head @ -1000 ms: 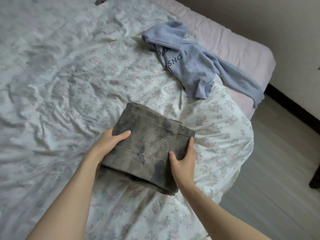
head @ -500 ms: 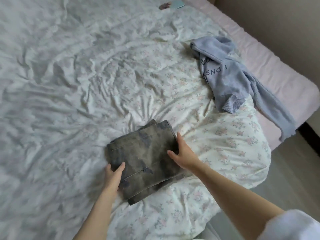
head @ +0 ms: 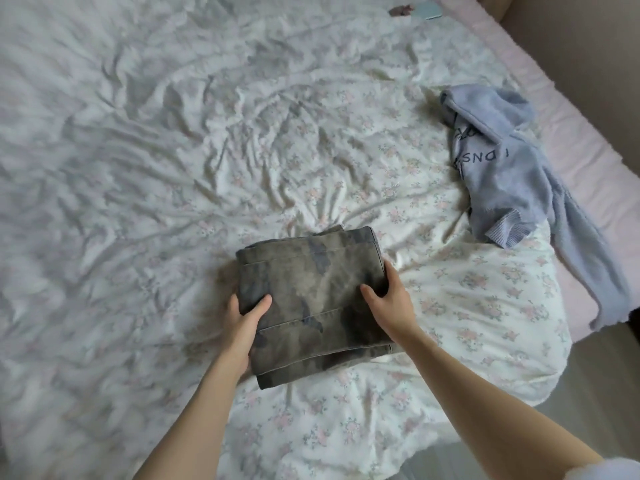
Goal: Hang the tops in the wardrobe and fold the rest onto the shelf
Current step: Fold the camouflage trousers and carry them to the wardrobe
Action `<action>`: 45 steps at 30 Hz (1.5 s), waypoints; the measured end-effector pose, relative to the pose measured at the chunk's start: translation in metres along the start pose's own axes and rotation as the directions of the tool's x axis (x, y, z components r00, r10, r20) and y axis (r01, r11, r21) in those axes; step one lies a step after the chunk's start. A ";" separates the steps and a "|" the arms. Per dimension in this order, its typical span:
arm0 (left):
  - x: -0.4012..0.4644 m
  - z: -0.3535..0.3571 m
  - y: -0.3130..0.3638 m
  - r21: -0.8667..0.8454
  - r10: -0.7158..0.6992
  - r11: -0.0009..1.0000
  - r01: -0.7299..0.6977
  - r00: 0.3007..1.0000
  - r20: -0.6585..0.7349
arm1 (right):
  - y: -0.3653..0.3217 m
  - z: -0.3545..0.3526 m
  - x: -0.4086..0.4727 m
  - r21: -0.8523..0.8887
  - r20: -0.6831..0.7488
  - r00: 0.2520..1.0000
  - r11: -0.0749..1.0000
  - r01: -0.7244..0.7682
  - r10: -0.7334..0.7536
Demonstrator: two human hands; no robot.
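On the bed (head: 138,168), the left hand (head: 242,320) and right hand (head: 391,303) each grip a side of the folded trousers (head: 311,299); uneven lifting could let the layers slide open.

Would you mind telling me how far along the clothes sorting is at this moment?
Done: the camouflage garment is folded into a compact stack on the bed. In hand: the left hand and right hand grip its two sides. Left: it is not yet on a shelf, and the light blue sweatshirt lies crumpled and unhung near the bed's edge. No wardrobe is in view.
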State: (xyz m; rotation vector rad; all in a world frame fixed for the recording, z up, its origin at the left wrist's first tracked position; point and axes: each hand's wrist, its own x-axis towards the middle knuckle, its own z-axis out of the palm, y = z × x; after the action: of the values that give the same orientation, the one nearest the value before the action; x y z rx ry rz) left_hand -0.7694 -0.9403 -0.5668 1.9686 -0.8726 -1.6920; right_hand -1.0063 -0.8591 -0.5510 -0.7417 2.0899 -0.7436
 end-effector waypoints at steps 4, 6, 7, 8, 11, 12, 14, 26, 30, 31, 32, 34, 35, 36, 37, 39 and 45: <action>-0.035 -0.008 0.027 -0.081 0.077 0.994 -0.078 0.997 -0.011 | -0.031 -0.021 -0.014 0.037 -0.017 0.994 0.993 0.111 -0.110; -0.059 -0.018 0.045 -0.126 0.137 0.982 -0.140 0.990 -0.025 | -0.052 -0.034 -0.026 0.069 -0.026 0.979 0.977 0.203 -0.202; -0.072 -0.024 0.054 -0.145 0.171 0.974 -0.173 0.985 -0.026 | -0.062 -0.039 -0.033 0.097 -0.027 0.969 0.964 0.247 -0.246; -0.084 -0.030 0.062 -0.157 0.203 0.966 -0.206 0.979 -0.035 | -0.071 -0.044 -0.038 0.128 -0.030 0.958 0.950 0.285 -0.284; -0.127 -0.056 0.084 -0.210 0.322 0.921 -0.329 0.944 -0.069 | -0.101 -0.055 -0.063 0.212 -0.035 0.922 0.899 0.384 -0.385; -0.142 -0.065 0.089 -0.218 0.356 0.905 -0.366 0.931 -0.084 | -0.110 -0.058 -0.072 0.232 -0.032 0.911 0.884 0.406 -0.410; -0.176 -0.086 0.095 -0.219 0.418 0.872 -0.438 0.899 -0.133 | -0.131 -0.061 -0.094 0.269 -0.014 0.878 0.844 0.464 -0.479; -0.354 -0.229 0.099 -0.125 0.490 0.745 -0.655 0.665 -0.564 | -0.253 -0.010 -0.247 0.416 0.084 0.661 0.629 0.657 -0.746; -0.413 -0.298 0.094 0.074 0.467 0.746 -0.662 0.441 -0.766 | -0.302 0.035 -0.326 0.482 0.088 0.566 0.533 0.696 -0.819; -0.424 -0.313 0.092 0.122 0.455 0.759 -0.640 0.386 -0.803 | -0.312 0.047 -0.343 0.499 0.085 0.548 0.512 0.699 -0.832; -0.434 -0.331 0.088 0.161 0.445 0.764 -0.625 0.329 -0.833 | -0.323 0.059 -0.363 0.515 0.080 0.526 0.487 0.705 -0.847; -0.455 -0.371 0.079 0.228 0.438 0.754 -0.616 0.212 -0.874 | -0.344 0.087 -0.404 0.546 0.078 0.471 0.433 0.717 -0.879; -0.466 -0.393 0.074 0.259 0.437 0.745 -0.615 0.156 -0.886 | -0.354 0.103 -0.425 0.558 0.077 0.447 0.410 0.721 -0.891; -0.474 -0.412 0.069 0.291 0.442 0.736 -0.611 0.109 -0.890 | -0.362 0.116 -0.442 0.566 0.071 0.429 0.390 0.726 -0.901; -0.481 -0.430 0.067 0.315 0.443 0.732 -0.605 0.071 -0.894 | -0.370 0.129 -0.457 0.567 0.061 0.417 0.376 0.733 -0.907; -0.498 -0.474 0.060 0.362 0.449 0.729 -0.580 0.006 -0.894 | -0.386 0.160 -0.495 0.575 0.039 0.403 0.351 0.740 -0.914; -0.536 -0.587 0.047 0.487 0.480 0.714 -0.503 -0.154 -0.864 | -0.430 0.238 -0.590 0.621 -0.008 0.411 0.317 0.717 -0.912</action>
State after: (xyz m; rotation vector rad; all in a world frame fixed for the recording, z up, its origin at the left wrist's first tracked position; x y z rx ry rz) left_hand -0.2433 -0.6648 -0.0357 1.7300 -0.7790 0.3363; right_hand -0.3956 -0.7841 -0.0924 -1.5196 0.8966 -1.5553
